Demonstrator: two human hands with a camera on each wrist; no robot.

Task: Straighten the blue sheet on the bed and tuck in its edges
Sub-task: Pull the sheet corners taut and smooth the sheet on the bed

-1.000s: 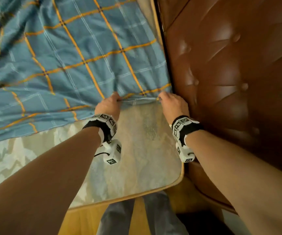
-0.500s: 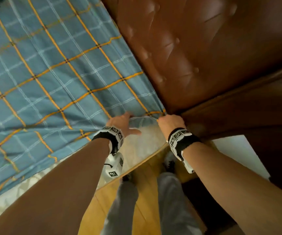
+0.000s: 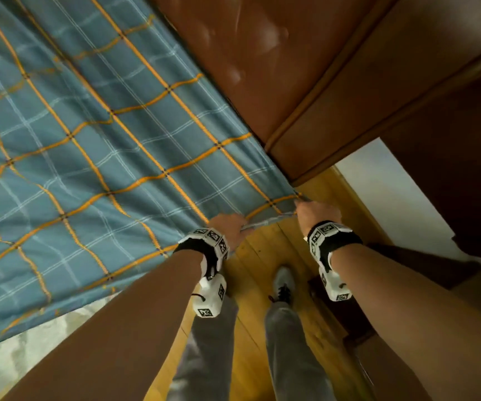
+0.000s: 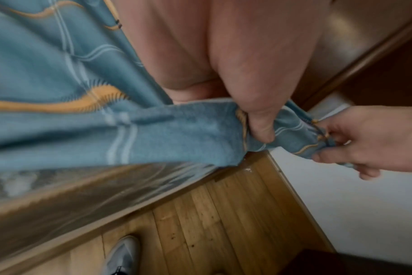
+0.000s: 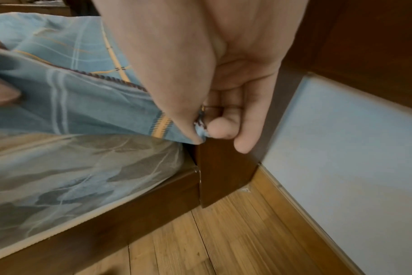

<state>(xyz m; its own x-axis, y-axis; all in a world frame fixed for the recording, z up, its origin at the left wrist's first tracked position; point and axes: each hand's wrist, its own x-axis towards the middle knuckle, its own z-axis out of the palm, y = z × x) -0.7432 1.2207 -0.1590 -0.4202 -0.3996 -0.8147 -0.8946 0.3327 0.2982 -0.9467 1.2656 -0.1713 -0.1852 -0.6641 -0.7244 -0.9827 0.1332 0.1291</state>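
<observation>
The blue sheet (image 3: 112,157) with orange check lines covers the bed up to the brown headboard (image 3: 248,59). Its corner is stretched taut past the mattress edge, over the floor. My left hand (image 3: 229,227) grips the sheet's hem a little in from the corner; thumb and fingers pinch the cloth (image 4: 259,130) in the left wrist view. My right hand (image 3: 316,212) pinches the very corner of the sheet (image 5: 200,130) beside the headboard post (image 5: 223,167). The pale patterned mattress (image 3: 31,342) shows bare below the sheet's near edge.
A wooden floor (image 3: 262,270) lies under my hands, with my legs in grey trousers (image 3: 288,342) and a shoe (image 3: 284,282) on it. A white wall (image 3: 392,192) and dark wooden furniture (image 3: 450,169) stand to the right. The dark bed frame (image 5: 129,214) runs under the mattress.
Both hands have pulled the sheet's corner toward me, from on the mattress out past its corner and over the floor. The bare mattress patch at the headboard corner is now covered.
</observation>
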